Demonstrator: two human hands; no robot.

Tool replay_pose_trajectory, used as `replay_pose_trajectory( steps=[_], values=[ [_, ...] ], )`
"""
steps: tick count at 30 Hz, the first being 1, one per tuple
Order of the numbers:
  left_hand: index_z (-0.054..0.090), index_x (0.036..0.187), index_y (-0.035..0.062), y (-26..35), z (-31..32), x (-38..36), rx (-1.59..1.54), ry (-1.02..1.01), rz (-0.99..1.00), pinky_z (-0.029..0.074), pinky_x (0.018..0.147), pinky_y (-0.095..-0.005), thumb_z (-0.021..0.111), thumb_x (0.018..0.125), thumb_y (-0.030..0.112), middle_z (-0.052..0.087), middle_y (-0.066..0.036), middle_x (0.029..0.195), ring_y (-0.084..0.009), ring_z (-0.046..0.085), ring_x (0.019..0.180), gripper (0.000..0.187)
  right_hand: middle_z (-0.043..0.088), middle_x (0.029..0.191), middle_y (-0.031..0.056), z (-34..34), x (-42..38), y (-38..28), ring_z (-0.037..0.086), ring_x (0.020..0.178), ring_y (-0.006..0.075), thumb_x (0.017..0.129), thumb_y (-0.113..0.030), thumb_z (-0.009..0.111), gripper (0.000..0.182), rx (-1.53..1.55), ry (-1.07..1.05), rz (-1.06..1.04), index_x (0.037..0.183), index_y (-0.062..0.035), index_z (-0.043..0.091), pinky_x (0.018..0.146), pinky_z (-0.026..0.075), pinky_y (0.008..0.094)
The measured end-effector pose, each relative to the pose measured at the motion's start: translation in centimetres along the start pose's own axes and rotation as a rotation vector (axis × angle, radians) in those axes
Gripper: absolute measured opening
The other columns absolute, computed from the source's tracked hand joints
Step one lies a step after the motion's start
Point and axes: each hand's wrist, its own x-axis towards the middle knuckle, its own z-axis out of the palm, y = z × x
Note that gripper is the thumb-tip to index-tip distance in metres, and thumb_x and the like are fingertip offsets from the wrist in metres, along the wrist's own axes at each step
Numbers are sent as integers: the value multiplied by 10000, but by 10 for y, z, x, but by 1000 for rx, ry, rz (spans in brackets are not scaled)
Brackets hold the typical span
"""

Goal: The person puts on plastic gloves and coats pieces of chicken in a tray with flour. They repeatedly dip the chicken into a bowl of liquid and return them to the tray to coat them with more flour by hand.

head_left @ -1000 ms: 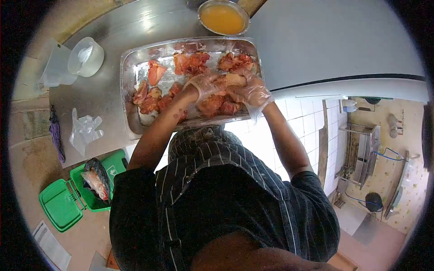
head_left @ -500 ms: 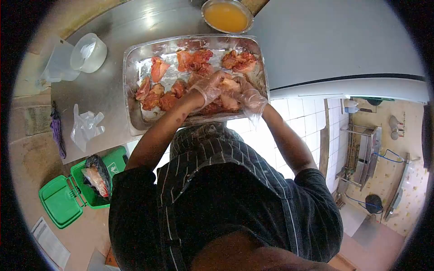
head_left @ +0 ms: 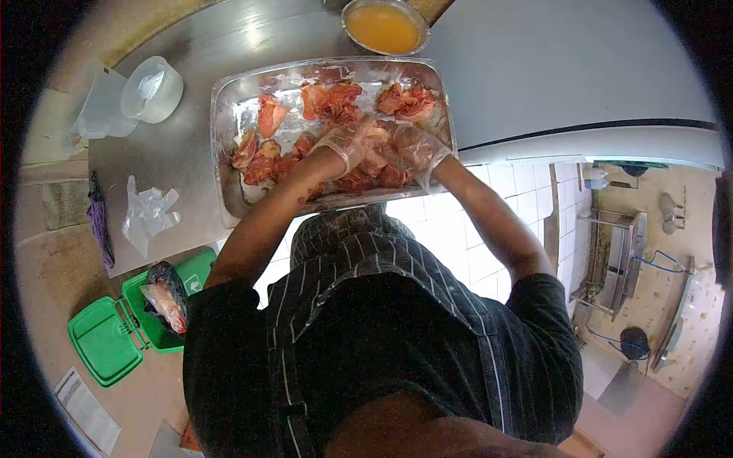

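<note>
Our left hand and right hand, both gloved, close around 1 pale meat piece over the tray, the piece lying between our 2 hands, its long axis too hidden to tell.

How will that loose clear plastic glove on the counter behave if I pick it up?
The plastic glove will probably be floppy and very light, since it looks thin, creased and see-through. It may also cling to your left hand or right hand, as both wear similar film and are in among raw meat.
</note>
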Motion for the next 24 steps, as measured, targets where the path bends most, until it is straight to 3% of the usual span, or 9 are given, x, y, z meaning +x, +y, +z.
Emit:
replay_pose_trajectory(
  steps=[4, 6, 9, 13, 16, 18, 19, 21, 24],
  values=[
    [431, 1204, 68, 5, 8, 1, 64, -10, -35, 457, 865, -415, 650, 777, 85, 607, -140, 1102, -321, 579, 1032, 480, 601, 1001, 229, 22, 8, 28, 586, 928, 362, 923, -319, 464, 418, -219, -6, -40, 1183, 8, 465, 839, 466, 417],
    [450, 1062, 11, 15, 5, 1, -280, -77, -212, 441, 896, -377, 664, 756, 98, 611, -164, 1098, -317, 568, 1062, 383, 622, 943, 218, 16, 9, 15, 604, 890, 360, 919, -325, 469, 386, -356, -95, 28, 1117, 6, 488, 799, 475, 427],
    [429, 1076, 6, -1, 21, 2, 14, 48, -183, 454, 881, -392, 684, 737, 103, 602, -178, 1121, -336, 566, 1066, 435, 634, 889, 203, 34, 14, 32, 618, 852, 360, 912, -326, 471, 362, -392, -65, 73, 1078, -5, 496, 768, 479, 439],
    [429, 1144, 0, 8, 20, -2, -22, 92, -164, 456, 846, -445, 628, 747, 60, 573, -262, 1078, -388, 558, 1040, 448, 633, 899, 208, 20, 13, 14, 628, 837, 359, 913, -314, 456, 353, -529, -224, 95, 1086, -9, 495, 762, 484, 443],
    [397, 1181, 11, 5, 27, 7, 67, 109, -190, 452, 835, -460, 591, 770, 60, 562, -278, 1084, -417, 550, 1033, 457, 633, 937, 206, 29, 11, 25, 628, 867, 340, 911, -279, 449, 337, -466, -85, 83, 1110, -14, 511, 782, 491, 431],
    [385, 1192, 7, 3, 30, 16, 73, 29, -387, 447, 839, -465, 541, 798, 54, 540, -294, 1111, -422, 537, 1050, 427, 630, 984, 200, 38, 13, 43, 621, 906, 334, 894, -259, 467, 338, -411, -1, 32, 1136, -30, 526, 814, 488, 417],
    [385, 1192, 7, 1, 38, 13, 68, 23, -389, 447, 839, -465, 541, 798, 54, 540, -294, 1111, -422, 537, 1050, 427, 630, 984, 200, 39, 15, 42, 621, 906, 334, 894, -259, 467, 338, -408, -6, 37, 1136, -30, 526, 814, 488, 417],
    [402, 1170, 18, -1, 53, 9, 149, 369, -188, 449, 820, -471, 505, 824, 60, 547, -297, 1092, -421, 545, 1028, 363, 622, 1037, 187, 40, 26, 38, 605, 973, 323, 876, -242, 492, 343, -536, -120, 131, 1157, -49, 533, 839, 476, 417],
    [419, 1139, 0, -11, 50, 29, 223, 378, -279, 450, 805, -474, 505, 846, 83, 538, -301, 1109, -424, 552, 991, 317, 605, 1089, 181, 60, 33, 63, 590, 1023, 318, 862, -231, 521, 357, -462, 50, 231, 1169, -49, 527, 855, 472, 405]
  ],
)
